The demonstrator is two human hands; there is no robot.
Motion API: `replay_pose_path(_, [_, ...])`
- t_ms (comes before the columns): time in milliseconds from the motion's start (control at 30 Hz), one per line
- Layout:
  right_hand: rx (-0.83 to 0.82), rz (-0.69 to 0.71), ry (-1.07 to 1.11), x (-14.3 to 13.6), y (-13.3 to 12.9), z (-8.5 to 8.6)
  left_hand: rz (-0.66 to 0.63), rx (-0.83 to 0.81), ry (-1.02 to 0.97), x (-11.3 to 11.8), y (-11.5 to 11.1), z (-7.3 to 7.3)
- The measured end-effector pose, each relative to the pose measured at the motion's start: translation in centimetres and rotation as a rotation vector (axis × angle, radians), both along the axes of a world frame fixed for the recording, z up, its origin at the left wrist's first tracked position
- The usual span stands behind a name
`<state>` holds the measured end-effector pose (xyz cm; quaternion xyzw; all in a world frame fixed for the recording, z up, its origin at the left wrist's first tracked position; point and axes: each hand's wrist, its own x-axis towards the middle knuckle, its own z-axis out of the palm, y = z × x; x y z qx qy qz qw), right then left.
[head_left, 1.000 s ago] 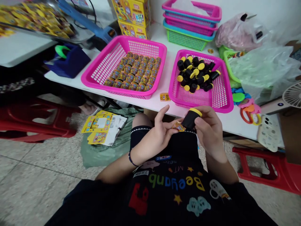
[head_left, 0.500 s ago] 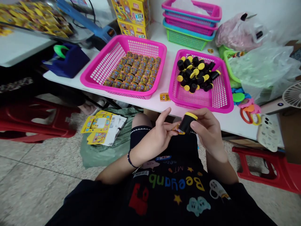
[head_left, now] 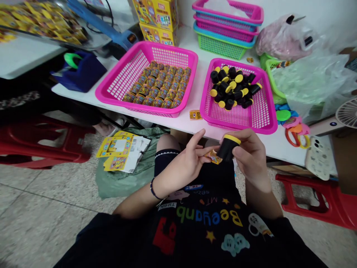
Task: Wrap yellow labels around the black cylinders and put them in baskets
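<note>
Through the head camera I list two pink mesh baskets on the white surface (head_left: 186, 124). Left basket (head_left: 121, 76): wrapped canisters (head_left: 158, 83) in close rows toward the right, bare mesh at the far left; rows overlap, so I give no exact count. Right basket (head_left: 242, 117): loose black canisters (head_left: 224, 86) with yellow caps, heaped at the far end, too jumbled to count, mesh floor showing along the near side. Between the baskets: a narrow strip of surface and one loose label (head_left: 195, 115) near the front edge. Before that edge, above the lap: one held canister (head_left: 228, 148), black, yellow-capped, tilted, pinched by thumb and fingers of the right hand (head_left: 252, 154); one held label (head_left: 214, 157), pinched by thumb and fingers of the left hand (head_left: 189, 160), one finger raised, beside the canister's lower end; whether the two touch I cannot tell. Behind: one basket stack (head_left: 220, 48), green lowest; two yellow printed boxes (head_left: 154, 15), one upon the other. Left end: one blue tape dispenser (head_left: 80, 74). Right end: one phone (head_left: 318, 156).
</note>
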<state>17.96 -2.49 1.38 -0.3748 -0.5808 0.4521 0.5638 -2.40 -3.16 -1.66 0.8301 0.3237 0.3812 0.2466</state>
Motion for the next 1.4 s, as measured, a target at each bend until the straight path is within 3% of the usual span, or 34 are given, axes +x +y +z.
replay_pose_path(133, [0.039, -0.009, -0.063, 0.1, 0.1, 0.0, 0.011, 0.024, 0.008, -0.2, -0.1, 0.0])
replay_pose_path(267, [0.138, -0.046, -0.152, 0.2, 0.1, -0.3, 0.023, -0.059, -0.041, -0.3, -0.4, 0.2])
replay_pose_path(467, [0.152, 0.006, -0.059, -0.2, -0.2, -0.6, -0.05, -0.331, -0.517, 0.8, -1.0, 0.2])
replay_pose_path(600, [0.118, -0.018, 0.033, -1.2, -0.7, -0.8, -0.004, -0.415, -0.699, 1.1, -1.1, 0.4])
replay_pose_path(733, [0.136, 0.018, -0.017, -1.5, -0.9, -0.9, 0.056, -0.464, -0.702, 0.8, -1.1, 0.8])
replay_pose_path(867, [0.206, 0.025, -0.167, -1.4, -0.9, -0.9, 0.001, -0.467, -0.658, 0.6, -0.8, 0.8])
replay_pose_path(1067, [0.171, -0.009, -0.22, -1.0, -0.7, -0.8, 0.079, -0.382, -0.425, -0.5, -0.2, 0.6])
replay_pose_path(1133, [0.194, 0.072, -0.255, -0.6, -0.5, -0.5, 0.026, -0.402, -0.371, -0.9, -0.2, 1.0])
replay_pose_path(1233, [0.239, 0.285, -0.233, 0.1, 0.1, -0.2, -0.183, -0.586, -0.413, -1.1, -0.4, 1.5])
replay_pose_path(1400, [0.057, 0.513, 0.041, 0.4, 0.9, -1.0, -0.415, -0.882, -0.537, -1.3, 0.0, 1.4])
